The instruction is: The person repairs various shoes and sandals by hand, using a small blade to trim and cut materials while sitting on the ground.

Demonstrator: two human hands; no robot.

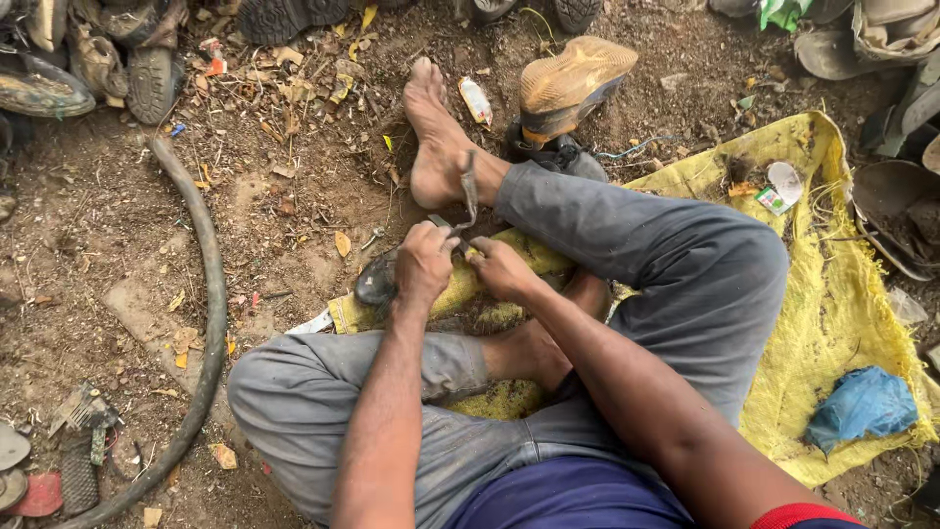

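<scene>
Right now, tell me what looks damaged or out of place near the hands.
A shoe lies overturned, sole up, beside the bare foot. Worn soles and litter are strewn across the dirt. Both hands grip a thin strap.

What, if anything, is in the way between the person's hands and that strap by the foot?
Nothing visible. The left hand and the right hand both already touch the strap, which rises beside the bare foot.
</scene>
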